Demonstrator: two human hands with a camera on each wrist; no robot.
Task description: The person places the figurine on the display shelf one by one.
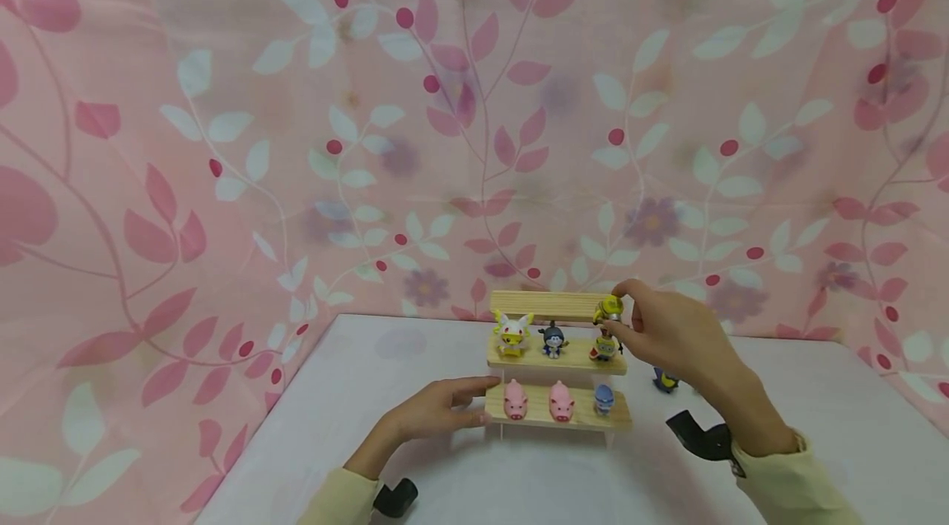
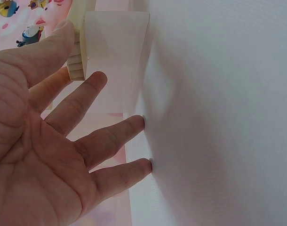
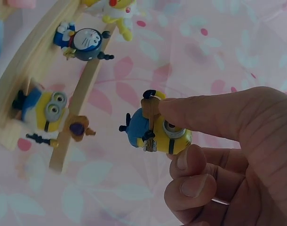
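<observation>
While the left hand (image 1: 437, 410) takes the left end of the lower tier between thumb and index finger, the right hand (image 1: 678, 335) has its grip clamped on a yellow-and-blue goggled figure (image 3: 161, 135), thumb on one side and fingers on the other. The left grip is closed on the wood only lightly, it would appear; its remaining fingers reach out straight, two with tips at the worktop (image 1: 549, 480), an arrangement judged to steady the wooden display stand (image 1: 541, 305). The held figure is found at the right end of the top tier, feet towards the plank; the right wrist view shows a gap below them. Pinching it by the upper body seems chosen to leave its feet free. On the middle tier, a white-and-yellow figure (image 1: 511, 339), a dark-blue figure (image 1: 553, 341) and a crowned figure (image 1: 604, 349) stand apart, presumably so each can be seen. Two pink pigs (image 1: 515, 403) and a small blue figure (image 1: 604, 400) occupy the lower tier, similarly spaced. One blue-and-yellow figure (image 1: 666, 380) lies on the worktop right of the stand, within easy reach of the right hand.
</observation>
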